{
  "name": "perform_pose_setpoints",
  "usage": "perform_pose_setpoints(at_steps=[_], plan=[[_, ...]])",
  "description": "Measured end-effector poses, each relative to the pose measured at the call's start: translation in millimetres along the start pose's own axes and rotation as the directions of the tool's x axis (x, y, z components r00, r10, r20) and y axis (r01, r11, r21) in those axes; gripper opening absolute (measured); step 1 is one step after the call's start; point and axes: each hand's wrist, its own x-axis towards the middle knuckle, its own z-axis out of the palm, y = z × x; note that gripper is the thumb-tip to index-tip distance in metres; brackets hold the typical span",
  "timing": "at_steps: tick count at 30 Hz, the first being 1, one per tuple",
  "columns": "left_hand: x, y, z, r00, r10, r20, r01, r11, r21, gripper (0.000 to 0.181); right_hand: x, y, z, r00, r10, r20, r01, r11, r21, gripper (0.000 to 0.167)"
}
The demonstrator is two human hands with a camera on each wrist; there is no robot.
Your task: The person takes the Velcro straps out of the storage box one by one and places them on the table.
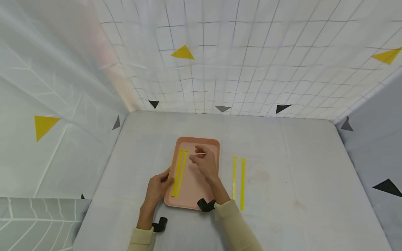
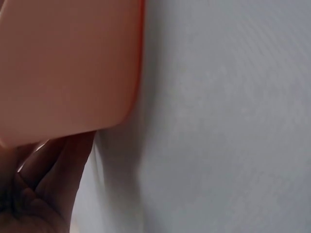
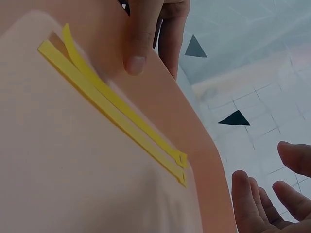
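Note:
A pink rectangular tray has its left edge held by my left hand. In the right wrist view the left thumb lies over the tray's inner wall, and in the left wrist view fingers reach under the edge. Two yellow cable straps with slotted heads lie side by side along the tray's left part. My right hand hovers above the tray's upper right part. Its thumb and fingers stand apart and loosely bent, with nothing seen between them.
Right of the tray, two more yellow straps lie on the white table. A black device sits at the left wrist and another at the right. White sheeting with triangle markers surrounds the table.

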Motion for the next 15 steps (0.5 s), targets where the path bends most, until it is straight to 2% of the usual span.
perform_pose_setpoints(at_steps=[1,6,8,15], plan=[[-0.2,0.7,-0.2,1.0,-0.007,0.001,0.007,1.0,-0.002,0.05,-2.3,-6,1,1.0,0.004,0.002,-0.004,1.0,-0.005,0.043],[-1.2,2.5,-0.7,1.0,-0.026,0.005,0.026,1.0,-0.004,0.05,-1.5,-7,4,1.0,0.028,0.003,-0.028,1.0,0.0,0.045],[-1.5,2.6,-0.5,1.0,-0.024,0.004,0.024,1.0,-0.004,0.049,2.4,4,3,1.0,0.02,0.002,-0.02,1.0,0.003,0.046],[-0.7,2.4,1.2,1.0,-0.004,-0.013,0.004,1.0,0.01,0.048,6.7,18,5,1.0,0.025,-0.007,-0.025,0.999,-0.031,0.045]])
